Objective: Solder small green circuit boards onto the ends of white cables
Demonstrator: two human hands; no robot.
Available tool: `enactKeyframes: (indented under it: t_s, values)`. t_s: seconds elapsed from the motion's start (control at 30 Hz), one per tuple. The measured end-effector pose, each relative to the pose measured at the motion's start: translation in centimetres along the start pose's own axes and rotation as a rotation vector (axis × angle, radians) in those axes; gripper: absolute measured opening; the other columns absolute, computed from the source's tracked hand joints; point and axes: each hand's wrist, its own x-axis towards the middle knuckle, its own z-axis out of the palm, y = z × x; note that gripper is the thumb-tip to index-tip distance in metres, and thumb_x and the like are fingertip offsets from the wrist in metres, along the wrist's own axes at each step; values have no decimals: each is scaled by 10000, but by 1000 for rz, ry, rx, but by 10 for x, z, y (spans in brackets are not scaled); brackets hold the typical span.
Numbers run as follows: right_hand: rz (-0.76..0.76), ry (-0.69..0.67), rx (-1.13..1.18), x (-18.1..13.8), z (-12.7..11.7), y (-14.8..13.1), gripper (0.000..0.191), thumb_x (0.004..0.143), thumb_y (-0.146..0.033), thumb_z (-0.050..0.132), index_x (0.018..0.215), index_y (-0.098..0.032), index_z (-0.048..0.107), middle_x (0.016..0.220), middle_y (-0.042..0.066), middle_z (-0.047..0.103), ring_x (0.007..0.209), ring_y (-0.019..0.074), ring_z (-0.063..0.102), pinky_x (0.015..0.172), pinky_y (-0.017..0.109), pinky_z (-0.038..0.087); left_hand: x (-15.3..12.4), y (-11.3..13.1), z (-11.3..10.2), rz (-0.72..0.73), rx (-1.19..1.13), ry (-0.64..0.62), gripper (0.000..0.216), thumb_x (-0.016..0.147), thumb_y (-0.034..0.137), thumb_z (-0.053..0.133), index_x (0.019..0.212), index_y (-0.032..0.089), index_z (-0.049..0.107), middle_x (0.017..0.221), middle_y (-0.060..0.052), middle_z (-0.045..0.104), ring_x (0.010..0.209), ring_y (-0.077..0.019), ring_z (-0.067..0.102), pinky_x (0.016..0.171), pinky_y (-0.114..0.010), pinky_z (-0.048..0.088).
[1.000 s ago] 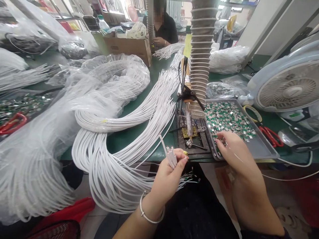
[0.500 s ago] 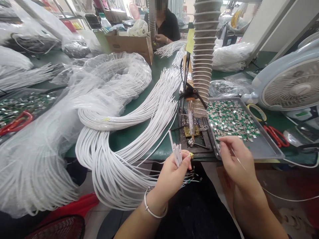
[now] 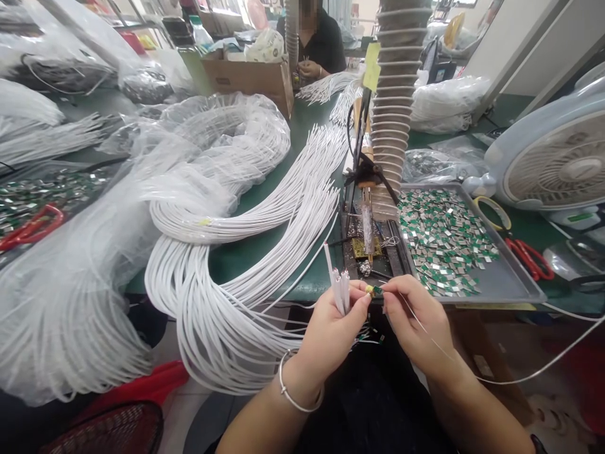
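Hands close together: left hand (image 3: 331,328) clamped around white cables (image 3: 341,294), right hand (image 3: 420,315) pinching thin wire (image 3: 418,320), green board (image 3: 377,289) between both sets of fingertips. Might drop through a loose pinch, or scorch against the soldering iron (image 3: 367,221) just beyond. Around: green desk (image 3: 307,287), board-filled tray (image 3: 505,291); farther, fan (image 3: 583,167), cardboard box (image 3: 253,88), seated person (image 3: 326,47).

The wearer's hands (image 3: 333,328) (image 3: 420,318) number two. There is one yellow ring (image 3: 505,221), one soldering iron (image 3: 367,221); two red-handled tools (image 3: 524,261) and two ridged hoses (image 3: 394,107); white cables (image 3: 203,309) and green boards (image 3: 444,233) defy counting.
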Motion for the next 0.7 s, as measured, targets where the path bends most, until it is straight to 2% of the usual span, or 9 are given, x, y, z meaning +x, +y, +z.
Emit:
enactKeyframes:
  t_s: [0.7]
  values:
    - [4, -16, 41, -2, 5, 0, 121, 868, -102, 464, 868, -188, 550, 726, -13, 545, 662, 91, 543, 615, 202, 463, -1, 7, 5, 2, 59, 46, 134, 787, 179, 551, 660, 166, 513, 873, -22, 564, 715, -112, 502, 681, -246, 425]
